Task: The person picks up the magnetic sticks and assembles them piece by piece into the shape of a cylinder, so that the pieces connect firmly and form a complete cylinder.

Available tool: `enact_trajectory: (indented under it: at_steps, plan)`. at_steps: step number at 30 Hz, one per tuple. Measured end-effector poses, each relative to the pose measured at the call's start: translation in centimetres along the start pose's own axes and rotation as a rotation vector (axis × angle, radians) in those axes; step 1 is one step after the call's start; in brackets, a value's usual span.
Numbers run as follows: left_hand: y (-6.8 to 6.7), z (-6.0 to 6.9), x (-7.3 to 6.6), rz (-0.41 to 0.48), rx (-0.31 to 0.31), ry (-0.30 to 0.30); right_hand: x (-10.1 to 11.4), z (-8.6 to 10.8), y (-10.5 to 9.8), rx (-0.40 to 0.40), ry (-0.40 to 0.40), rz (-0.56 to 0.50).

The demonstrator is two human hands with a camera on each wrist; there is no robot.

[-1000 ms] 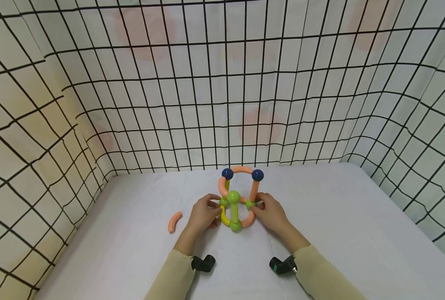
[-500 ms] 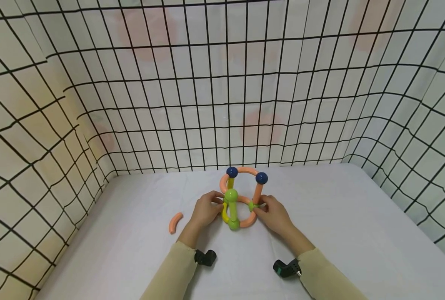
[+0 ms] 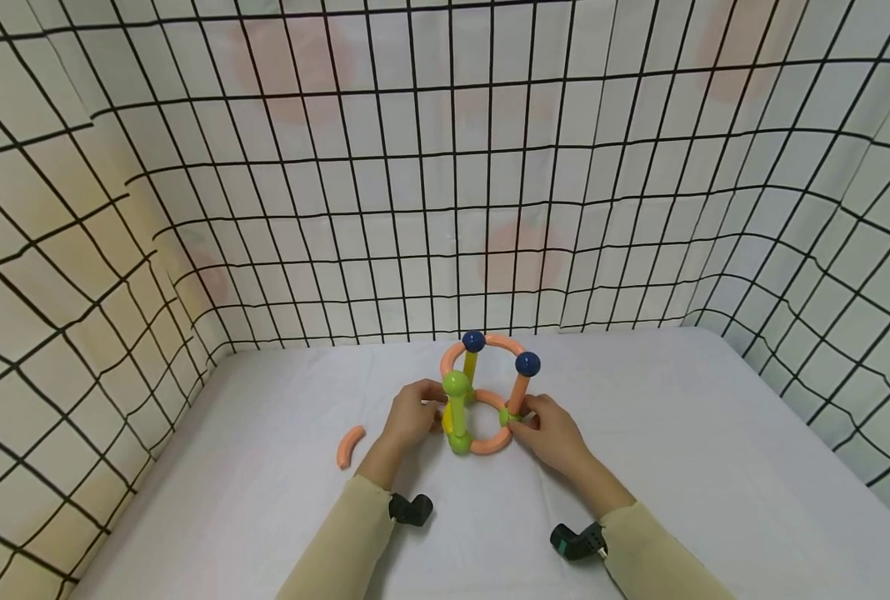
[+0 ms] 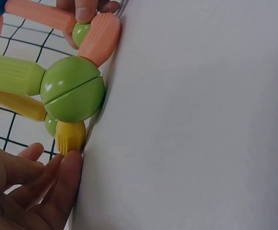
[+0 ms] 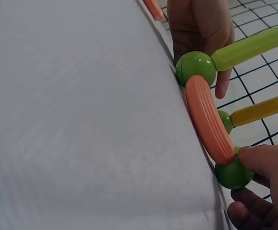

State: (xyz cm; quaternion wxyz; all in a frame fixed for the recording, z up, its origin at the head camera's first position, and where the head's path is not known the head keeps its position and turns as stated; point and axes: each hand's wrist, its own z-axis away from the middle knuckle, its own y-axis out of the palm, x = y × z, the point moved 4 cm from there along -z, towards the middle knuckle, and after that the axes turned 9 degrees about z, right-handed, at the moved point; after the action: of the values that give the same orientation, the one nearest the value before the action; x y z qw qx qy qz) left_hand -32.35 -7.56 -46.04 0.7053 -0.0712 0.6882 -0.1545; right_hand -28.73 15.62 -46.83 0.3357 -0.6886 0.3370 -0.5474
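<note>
A frame of toy magnetic rods and balls stands on the table. An upright light green rod point(image 3: 457, 415) joins two green balls at its front, and dark blue balls point(image 3: 527, 364) top the yellow and orange posts. Curved orange rods point(image 5: 206, 120) link the balls. My right hand point(image 3: 552, 429) pinches a lower green ball point(image 5: 233, 174) between thumb and fingers at the frame's right side. On the other side, my left hand point(image 3: 412, 414) touches the curved yellow rod point(image 4: 71, 136) with its fingertips, the thumb apart from it.
A loose curved orange rod point(image 3: 350, 447) lies on the white-covered table point(image 3: 677, 467), left of my left hand. Black grid netting point(image 3: 415, 208) over pale walls rises at the back and both sides.
The frame has turned clockwise as seen from above: its green front post moved left, its blue balls right. My right hand moved slightly right and nearer with the green ball.
</note>
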Motion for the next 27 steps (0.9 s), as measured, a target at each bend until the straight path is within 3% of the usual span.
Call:
enact_trajectory:
  at_steps: [5,13,27]
  plan:
    - [-0.1,0.0,0.2,0.07,0.003,-0.036,-0.1,0.1,0.1,-0.003,-0.009,0.012]
    - [-0.2,0.2,0.4,0.149,-0.001,-0.018,-0.1,0.4,0.1,-0.002,-0.015,0.028]
    - [-0.2,0.0,0.3,0.285,-0.063,-0.011,0.3,1.2,0.1,0.007,-0.04,0.014]
